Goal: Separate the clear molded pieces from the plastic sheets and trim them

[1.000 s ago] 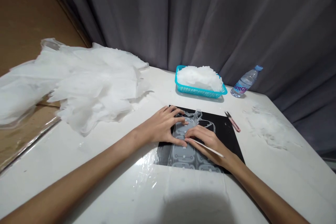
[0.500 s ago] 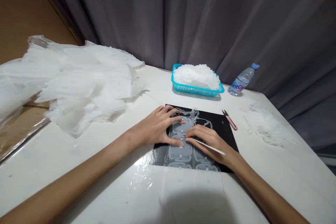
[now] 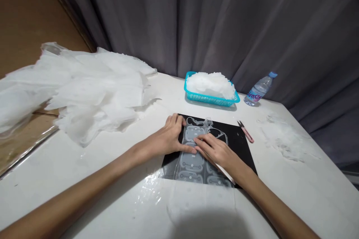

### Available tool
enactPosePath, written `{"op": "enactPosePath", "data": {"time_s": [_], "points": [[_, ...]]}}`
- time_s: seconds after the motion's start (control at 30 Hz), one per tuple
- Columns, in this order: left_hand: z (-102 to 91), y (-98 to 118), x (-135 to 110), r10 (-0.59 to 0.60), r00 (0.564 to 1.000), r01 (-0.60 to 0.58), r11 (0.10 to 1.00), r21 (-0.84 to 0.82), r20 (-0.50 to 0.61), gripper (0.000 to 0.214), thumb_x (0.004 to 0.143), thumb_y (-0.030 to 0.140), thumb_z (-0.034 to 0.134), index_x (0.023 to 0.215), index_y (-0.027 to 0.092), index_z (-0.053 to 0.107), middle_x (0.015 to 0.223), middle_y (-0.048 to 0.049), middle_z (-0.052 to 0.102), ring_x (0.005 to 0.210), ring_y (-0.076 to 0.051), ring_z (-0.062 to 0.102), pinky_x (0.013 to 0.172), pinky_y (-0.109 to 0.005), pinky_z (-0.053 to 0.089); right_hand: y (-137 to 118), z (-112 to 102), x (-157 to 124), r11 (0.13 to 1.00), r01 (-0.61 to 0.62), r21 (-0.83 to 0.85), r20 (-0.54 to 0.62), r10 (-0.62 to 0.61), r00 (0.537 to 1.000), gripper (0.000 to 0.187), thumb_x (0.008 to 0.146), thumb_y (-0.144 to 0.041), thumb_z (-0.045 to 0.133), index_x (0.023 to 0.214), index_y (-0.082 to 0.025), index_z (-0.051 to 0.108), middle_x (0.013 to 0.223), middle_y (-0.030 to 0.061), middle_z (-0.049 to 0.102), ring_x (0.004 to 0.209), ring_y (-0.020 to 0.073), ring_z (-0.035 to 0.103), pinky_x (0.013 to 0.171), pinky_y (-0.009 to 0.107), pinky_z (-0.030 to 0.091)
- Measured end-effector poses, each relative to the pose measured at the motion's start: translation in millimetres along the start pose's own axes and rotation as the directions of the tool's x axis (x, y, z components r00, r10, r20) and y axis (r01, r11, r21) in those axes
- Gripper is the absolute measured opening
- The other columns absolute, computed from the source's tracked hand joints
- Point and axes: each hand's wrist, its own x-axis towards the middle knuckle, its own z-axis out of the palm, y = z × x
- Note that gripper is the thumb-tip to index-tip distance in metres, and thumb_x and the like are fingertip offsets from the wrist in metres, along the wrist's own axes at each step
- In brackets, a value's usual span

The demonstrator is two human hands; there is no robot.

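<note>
A translucent moulded sheet (image 3: 192, 161), with rows of rounded rectangular shapes, lies over a black mat (image 3: 238, 145). At its left side is my left hand (image 3: 169, 136), open, with the thumb stretched across the sheet and the other fingers bent near the mat's far left edge. My right hand (image 3: 217, 151) is closed around a slim white stick-like tool (image 3: 227, 174); its fingertips press near the sheet's middle, close to my left thumb. The tool's front tip is hidden by my fingers. Cut-out outlines (image 3: 217, 131) show at the sheet's far end.
Pink-handled thread snips (image 3: 246, 132) lie at the mat's right edge. Behind stand a turquoise basket (image 3: 210, 99) of white pieces and a water bottle (image 3: 259, 89). A large heap of white sheets (image 3: 98, 86) covers the left; clear scraps (image 3: 286, 138) lie right.
My left fingers have drawn back left off the far shapes, while the thumb stays on the sheet. My right hand has shifted slightly left, and the tool slants more steeply.
</note>
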Motion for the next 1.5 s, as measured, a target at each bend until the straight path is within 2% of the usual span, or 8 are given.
{"op": "enactPosePath", "data": {"time_s": [0.1, 0.3, 0.5, 0.73, 0.87, 0.97, 1.27, 1.5], "points": [[5.5, -1, 1, -0.179, 0.979, 0.194, 0.964, -0.184, 0.097, 0.065, 0.066, 0.072, 0.082, 0.095, 0.018, 0.061, 0.091, -0.0074, 0.065, 0.084, -0.027, 0.062, 0.073, -0.038, 0.049, 1, -4, -2, 0.999, -0.029, -0.026, -0.046, 0.028, 0.999, 0.028, 0.109, -0.024, 0.047, 0.126, -0.016, 0.068, 0.105, 0.0152, 0.073, 0.095, 0.027, 0.071, 0.083, 0.04, 0.061], [11.2, -1, 8, -0.117, 0.927, 0.324, 0.726, -0.606, 0.355, 0.042, 0.072, 0.054, 0.086, 0.071, 0.017, 0.066, 0.059, -0.0005, 0.063, 0.055, -0.015, 0.054, 0.058, -0.029, 0.041, 8, -8, 0, 0.977, -0.152, 0.149, -0.072, 0.164, 0.984, 0.024, 0.108, -0.027, 0.049, 0.116, -0.019, 0.07, 0.104, 0.0121, 0.073, 0.097, 0.0252, 0.069, 0.086, 0.037, 0.057], [2.5, -3, 8, -0.161, 0.899, 0.377, 0.759, -0.531, 0.408, 0.042, 0.071, 0.054, 0.087, 0.069, 0.018, 0.064, 0.058, -0.0011, 0.064, 0.056, -0.016, 0.058, 0.058, -0.029, 0.045, 50, -27, 10, 0.787, -0.508, 0.35, -0.268, 0.603, 0.751, 0.033, 0.108, -0.037, 0.047, 0.089, -0.019, 0.069, 0.088, 0.0071, 0.069, 0.085, 0.0238, 0.064, 0.083, 0.037, 0.052], [-13.1, 19, 1, -0.253, 0.967, 0.251, 0.931, -0.265, 0.029, 0.052, 0.074, 0.066, 0.081, 0.068, 0.021, 0.057, 0.055, 0.0035, 0.056, 0.05, -0.014, 0.05, 0.051, -0.026, 0.035, 15, -45, 9, 0.753, -0.429, 0.499, -0.146, 0.561, 0.815, 0.022, 0.105, -0.032, 0.056, 0.102, -0.022, 0.075, 0.097, 0.0056, 0.07, 0.093, 0.0214, 0.066, 0.086, 0.033, 0.05], [-2.0, 29, 3, -0.271, 0.916, 0.398, 0.698, -0.595, 0.295, 0.065, 0.093, 0.076, 0.052, 0.083, 0.015, 0.074, 0.067, -0.0071, 0.073, 0.061, -0.021, 0.068, 0.062, -0.032, 0.053, -20, -43, 9, 0.742, -0.358, 0.567, -0.089, 0.488, 0.869, 0.024, 0.106, -0.031, 0.055, 0.116, -0.025, 0.075, 0.097, 0.0056, 0.068, 0.088, 0.0201, 0.065, 0.083, 0.033, 0.052], [13.5, 22, 5, -0.187, 0.92, 0.39, 0.534, -0.75, 0.345, 0.051, 0.087, 0.063, 0.073, 0.099, 0.013, 0.077, 0.084, -0.0099, 0.079, 0.074, -0.022, 0.073, 0.07, -0.032, 0.054, -31, -45, 7, 0.712, -0.325, 0.622, 0.144, 0.303, 0.942, 0.029, 0.106, -0.033, 0.056, 0.131, -0.03, 0.07, 0.098, 0.003, 0.068, 0.085, 0.0183, 0.064, 0.083, 0.033, 0.054], [21.1, 21, 2, -0.226, 0.928, 0.365, 0.394, -0.843, 0.296, 0.034, 0.087, 0.048, 0.081, 0.093, 0.015, 0.073, 0.09, -0.0067, 0.077, 0.082, -0.018, 0.072, 0.078, -0.03, 0.054, 13, -42, -8, 0.826, -0.413, 0.384, -0.101, 0.482, 0.87, 0.038, 0.112, -0.033, 0.037, 0.128, -0.028, 0.071, 0.124, 0.0105, 0.062, 0.121, 0.0274, 0.053, 0.11, 0.049, 0.043], [23.2, 39, -3, -0.249, 0.938, 0.303, 0.241, -0.922, 0.243, 0.035, 0.087, 0.043, 0.083, 0.101, 0.015, 0.068, 0.097, -0.0069, 0.078, 0.089, -0.02, 0.075, 0.088, -0.036, 0.06, 9, -27, -6, 0.621, -0.534, 0.573, 0.161, 0.554, 0.817, 0.037, 0.1, -0.039, 0.064, 0.134, -0.023, 0.064, 0.11, 0.0075, 0.067, 0.094, 0.0224, 0.06, 0.089, 0.039, 0.053]]}}
